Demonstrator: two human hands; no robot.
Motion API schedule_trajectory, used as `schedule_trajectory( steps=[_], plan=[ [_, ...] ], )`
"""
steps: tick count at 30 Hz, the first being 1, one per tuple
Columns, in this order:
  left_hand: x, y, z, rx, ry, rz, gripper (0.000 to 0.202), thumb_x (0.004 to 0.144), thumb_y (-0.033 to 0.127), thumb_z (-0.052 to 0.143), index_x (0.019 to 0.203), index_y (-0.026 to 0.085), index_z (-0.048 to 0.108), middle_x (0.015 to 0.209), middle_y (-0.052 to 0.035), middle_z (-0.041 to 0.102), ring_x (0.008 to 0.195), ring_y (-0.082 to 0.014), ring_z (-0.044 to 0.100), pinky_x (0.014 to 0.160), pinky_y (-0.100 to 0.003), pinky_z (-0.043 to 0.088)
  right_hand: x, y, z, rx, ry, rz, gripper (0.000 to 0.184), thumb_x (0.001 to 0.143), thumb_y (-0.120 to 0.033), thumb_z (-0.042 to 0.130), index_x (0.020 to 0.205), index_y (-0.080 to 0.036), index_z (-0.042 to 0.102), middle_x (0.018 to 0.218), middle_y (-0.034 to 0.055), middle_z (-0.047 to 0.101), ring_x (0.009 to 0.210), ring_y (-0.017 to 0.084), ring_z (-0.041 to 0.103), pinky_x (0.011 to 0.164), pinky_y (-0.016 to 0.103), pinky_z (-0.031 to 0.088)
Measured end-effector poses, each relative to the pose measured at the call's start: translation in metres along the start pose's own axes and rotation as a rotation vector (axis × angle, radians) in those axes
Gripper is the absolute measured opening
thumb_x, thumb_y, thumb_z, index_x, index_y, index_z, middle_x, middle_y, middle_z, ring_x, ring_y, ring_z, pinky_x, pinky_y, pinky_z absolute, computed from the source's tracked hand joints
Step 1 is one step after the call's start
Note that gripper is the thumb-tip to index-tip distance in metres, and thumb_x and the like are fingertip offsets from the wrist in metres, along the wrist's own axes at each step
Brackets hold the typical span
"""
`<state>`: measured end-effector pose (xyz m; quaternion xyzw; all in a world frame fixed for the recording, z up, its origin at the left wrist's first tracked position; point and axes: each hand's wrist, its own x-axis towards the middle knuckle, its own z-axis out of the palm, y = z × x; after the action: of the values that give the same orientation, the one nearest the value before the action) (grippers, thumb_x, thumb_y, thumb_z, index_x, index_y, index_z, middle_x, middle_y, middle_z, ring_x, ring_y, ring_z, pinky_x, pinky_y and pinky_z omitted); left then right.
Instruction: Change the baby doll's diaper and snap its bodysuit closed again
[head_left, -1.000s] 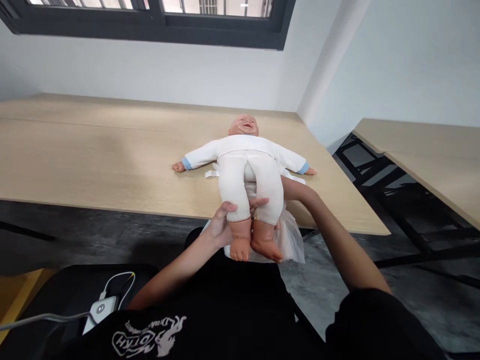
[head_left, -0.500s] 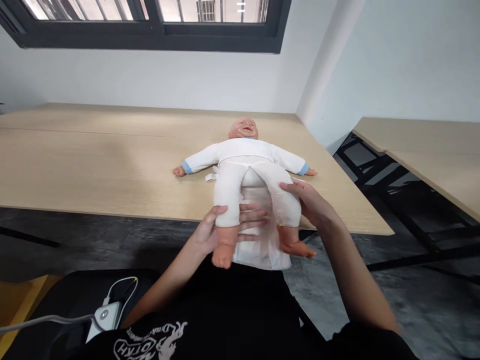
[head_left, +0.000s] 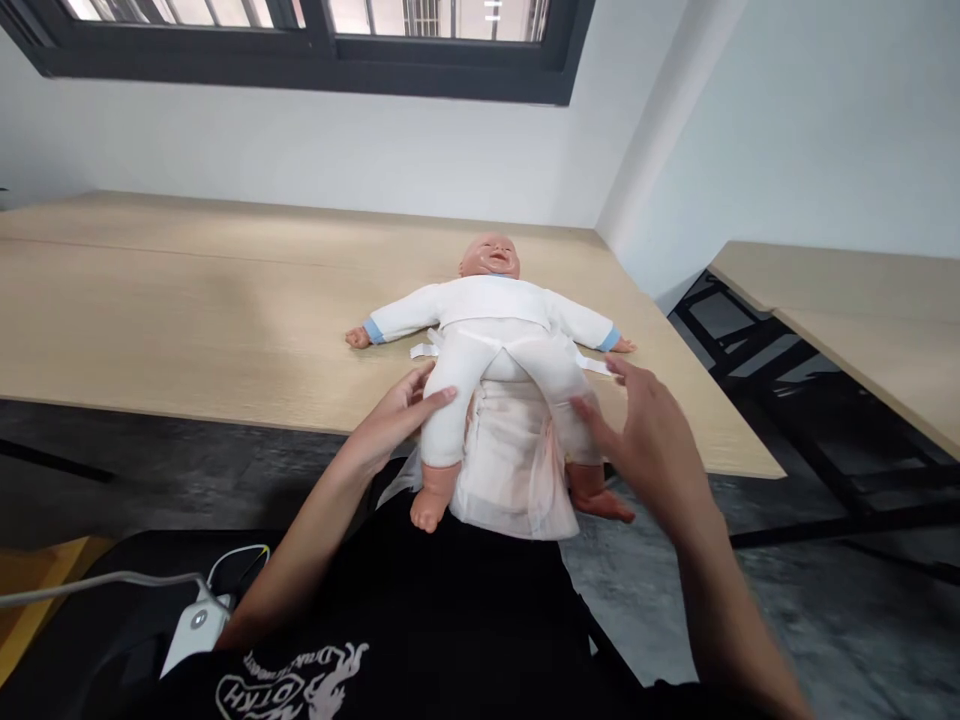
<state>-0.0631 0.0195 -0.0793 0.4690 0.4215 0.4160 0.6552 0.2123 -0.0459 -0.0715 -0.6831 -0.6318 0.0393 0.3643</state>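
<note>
A baby doll in white clothes with blue cuffs lies on its back, legs toward me over the table's front edge. Beneath its hips and between its legs is an unfolded white diaper, its front hanging down toward my lap. A white side tab sticks out at the left, and another at the right. My left hand is around the outer side of the doll's leg on the left, thumb on top. My right hand, fingers apart, has its thumb against the other leg and fingertips near the right tab.
The doll rests on a wooden table below a dark-framed window. A second table with black legs stands at the right. At the lower left, a white device with a cable lies on a black seat.
My left hand has come out from between the legs to the outer side of the left leg. My right hand has shifted outward and its fingers spread. The diaper's hanging part shows more fully.
</note>
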Motion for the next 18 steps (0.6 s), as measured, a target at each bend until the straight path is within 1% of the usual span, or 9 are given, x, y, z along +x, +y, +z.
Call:
schedule_trajectory(
  steps=[1,2,4,6,7,9,12,15,18],
  plan=[
    [0.007,0.002,0.001,-0.015,0.021,0.01,0.051,0.078,0.032,0.086,0.124,0.019,0.068,0.122,-0.0094,0.073,0.119,-0.0278,0.066,0.094,-0.03,0.054,-0.014,-0.01,-0.001,-0.123,0.07,-0.135,0.057,0.098,-0.053,0.058,0.14,-0.014,0.055,0.138,0.0215,0.061,0.129,0.041,0.056,0.106,0.06,0.045],
    [0.015,0.003,0.002,-0.044,0.026,0.006,0.048,0.079,0.032,0.085,0.122,0.018,0.069,0.12,-0.0101,0.074,0.118,-0.0282,0.067,0.094,-0.032,0.054,-0.027,-0.02,0.0,-0.194,0.057,-0.286,0.053,0.102,-0.05,0.054,0.141,-0.014,0.054,0.14,0.0205,0.06,0.131,0.039,0.055,0.107,0.058,0.046],
    [0.034,0.005,0.001,-0.11,0.009,-0.027,0.04,0.08,0.034,0.083,0.114,0.015,0.071,0.114,-0.0114,0.076,0.112,-0.0283,0.069,0.093,-0.033,0.055,-0.052,-0.038,0.006,-0.243,-0.081,-0.6,0.055,0.102,-0.051,0.053,0.142,-0.013,0.052,0.142,0.0182,0.06,0.131,0.034,0.056,0.108,0.052,0.048],
    [0.053,0.008,0.0,-0.146,-0.029,-0.071,0.034,0.082,0.037,0.08,0.106,0.013,0.073,0.107,-0.0119,0.077,0.106,-0.0282,0.07,0.091,-0.034,0.057,-0.069,-0.047,0.019,-0.315,-0.18,-0.756,0.068,0.097,-0.053,0.063,0.147,-0.009,0.048,0.149,0.0186,0.055,0.137,0.036,0.052,0.111,0.053,0.048],
    [0.062,0.01,0.0,-0.152,-0.046,-0.085,0.033,0.083,0.039,0.078,0.104,0.013,0.074,0.104,-0.012,0.077,0.104,-0.0284,0.071,0.091,-0.035,0.057,-0.075,-0.048,0.027,-0.361,-0.198,-0.784,0.072,0.094,-0.049,0.068,0.149,-0.008,0.047,0.151,0.0188,0.053,0.139,0.037,0.05,0.113,0.054,0.047],
    [0.078,0.014,0.001,-0.162,-0.077,-0.087,0.031,0.084,0.039,0.077,0.101,0.013,0.075,0.101,-0.012,0.077,0.103,-0.029,0.071,0.092,-0.037,0.058,-0.081,-0.045,0.042,-0.44,-0.165,-0.792,0.066,0.093,-0.031,0.07,0.151,-0.009,0.047,0.152,0.0173,0.052,0.139,0.038,0.05,0.112,0.055,0.048],
    [0.096,0.021,0.007,-0.194,-0.129,-0.05,0.027,0.082,0.032,0.078,0.101,0.013,0.075,0.102,-0.0115,0.078,0.107,-0.0292,0.071,0.097,-0.038,0.057,-0.082,-0.036,0.054,-0.449,-0.092,-0.808,0.047,0.094,-0.008,0.053,0.14,-0.011,0.06,0.144,0.0114,0.061,0.133,0.034,0.057,0.108,0.05,0.053],
    [0.102,0.024,0.014,-0.236,-0.146,-0.016,0.024,0.081,0.025,0.078,0.101,0.012,0.074,0.097,-0.0072,0.079,0.106,-0.026,0.071,0.101,-0.035,0.054,-0.078,-0.032,0.052,-0.342,-0.072,-0.828,0.042,0.093,-0.005,0.045,0.127,-0.011,0.068,0.133,0.0078,0.069,0.124,0.031,0.065,0.102,0.046,0.058],
    [0.101,0.019,0.018,-0.239,-0.11,-0.006,0.021,0.083,0.022,0.075,0.1,0.011,0.069,0.086,0.0006,0.076,0.094,-0.0189,0.069,0.099,-0.03,0.051,-0.065,-0.031,0.043,-0.178,-0.102,-0.787,0.053,0.084,0.0,0.042,0.129,-0.013,0.066,0.127,0.0062,0.072,0.119,0.026,0.068,0.102,0.044,0.058]
  ],
)
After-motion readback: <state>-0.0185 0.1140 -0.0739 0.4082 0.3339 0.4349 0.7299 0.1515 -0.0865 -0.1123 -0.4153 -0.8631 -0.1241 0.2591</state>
